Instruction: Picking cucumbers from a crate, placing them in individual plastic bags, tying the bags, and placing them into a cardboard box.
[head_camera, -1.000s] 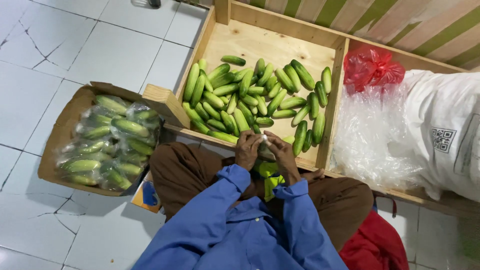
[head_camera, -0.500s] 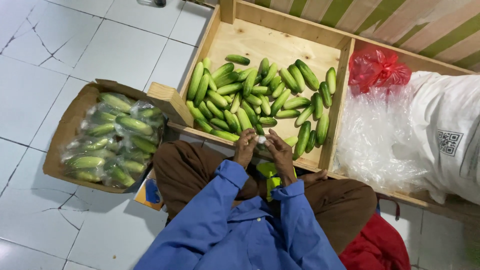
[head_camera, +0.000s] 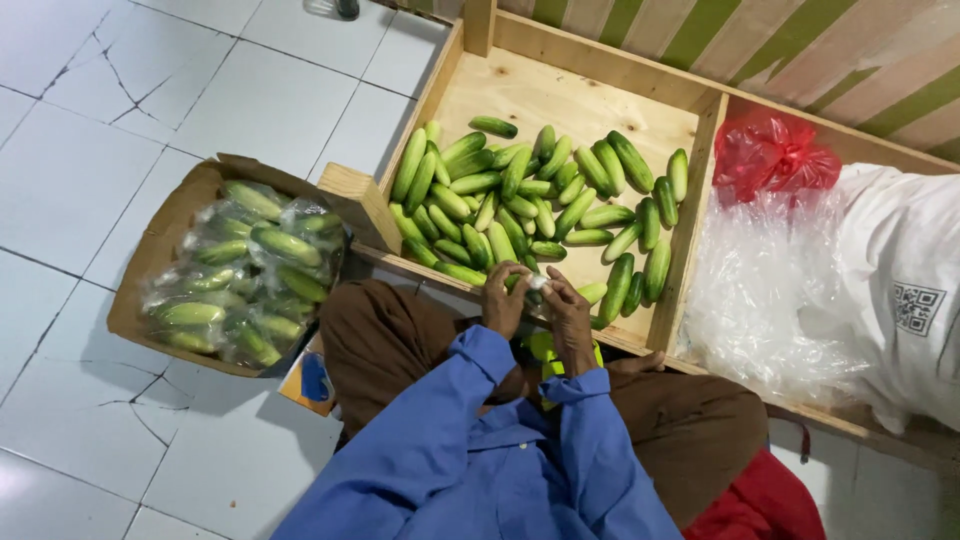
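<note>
My left hand (head_camera: 503, 301) and my right hand (head_camera: 570, 310) meet just above my lap, both gripping the clear plastic wrap (head_camera: 539, 283) around a bag of cucumbers (head_camera: 545, 347) that rests between my knees. Directly ahead lies a wooden crate (head_camera: 560, 95) holding several loose green cucumbers (head_camera: 520, 195). My blue sleeves cover both forearms, and most of the bag is hidden under my hands.
A cardboard box (head_camera: 165, 250) with several bagged cucumbers (head_camera: 250, 270) sits on the tiled floor at my left. Right of the crate's divider lie a red plastic bag (head_camera: 775, 155), a heap of clear plastic bags (head_camera: 765, 300) and a white sack (head_camera: 900, 290).
My hands stay together on the wrap at the bag's top, fingers shifting slightly. The view has tilted a little; the crate and box have not moved.
</note>
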